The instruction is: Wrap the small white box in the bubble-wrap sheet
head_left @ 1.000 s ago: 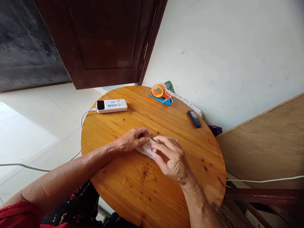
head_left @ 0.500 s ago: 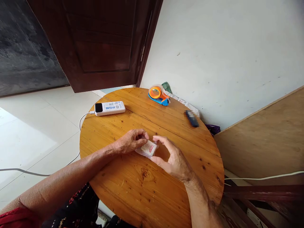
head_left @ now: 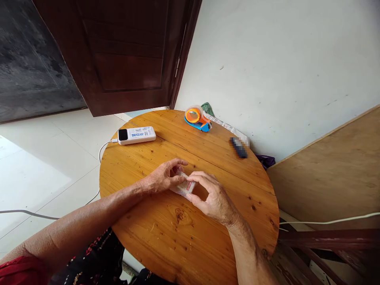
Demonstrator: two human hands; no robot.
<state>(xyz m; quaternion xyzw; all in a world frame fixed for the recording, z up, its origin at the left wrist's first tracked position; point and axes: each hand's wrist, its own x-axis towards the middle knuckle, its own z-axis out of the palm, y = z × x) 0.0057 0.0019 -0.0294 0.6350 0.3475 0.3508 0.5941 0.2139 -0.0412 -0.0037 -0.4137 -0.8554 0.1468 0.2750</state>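
Between my hands, at the middle of the round wooden table [head_left: 142, 166], lies a small white packet [head_left: 183, 187] with a red mark, in what looks like clear plastic wrap. My left hand [head_left: 166, 176] grips its left end, thumb on top and index finger stretched out above. My right hand [head_left: 209, 194] curves around the right end, thumb at the near edge and fingertips on the top. Fingers cover part of the packet, so its full shape is hidden.
A white device with a dark screen [head_left: 136, 135] and a cable stands at the back left. A tape dispenser [head_left: 197, 118] in orange and blue is at the back edge, near a blurred dark object [head_left: 238, 148]. A wall [head_left: 282, 71] rises behind.
My right hand has moved left and closed in, its fingertips now on the packet. My left index finger has lifted and straightened. The packet stays in about the same place.
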